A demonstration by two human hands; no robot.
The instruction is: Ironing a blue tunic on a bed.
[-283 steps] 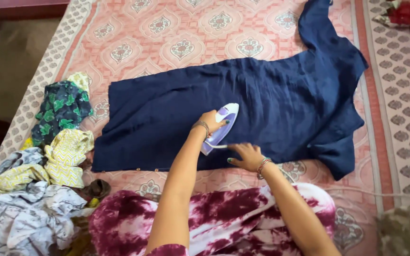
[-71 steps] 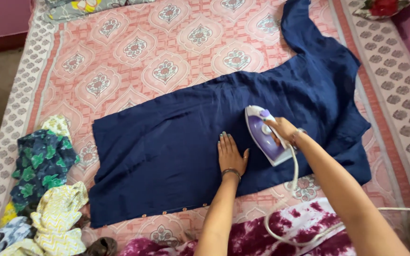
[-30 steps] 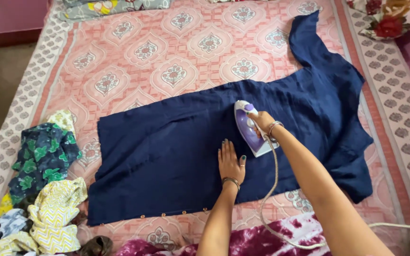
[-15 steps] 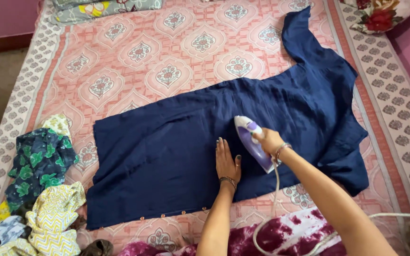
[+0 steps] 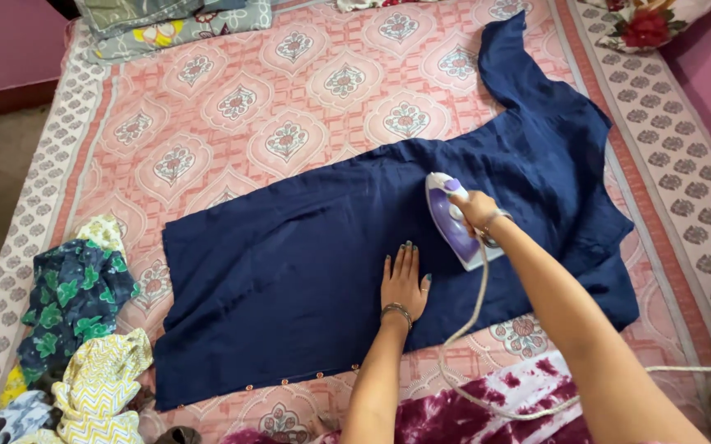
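Observation:
A dark blue garment (image 5: 306, 247) lies spread flat on a bed covered by a pink patterned sheet (image 5: 232, 107). My right hand (image 5: 475, 210) grips the handle of a purple and white iron (image 5: 451, 222), which rests on the garment's middle right. My left hand (image 5: 403, 281) lies flat, fingers together, pressing the cloth just left of the iron. A white cord (image 5: 474, 321) runs from the iron down toward me.
A heap of crumpled clothes, green floral (image 5: 71, 300) and yellow patterned (image 5: 100, 382), sits at the bed's near left corner. Folded cloth (image 5: 166, 16) lies at the far left edge, a floral pillow (image 5: 647, 20) at the far right. Maroon tie-dye fabric (image 5: 487, 407) covers my lap.
The iron and my right hand slid up and right on the garment from half a second ago. My left hand shifted slightly toward me, still flat on the cloth.

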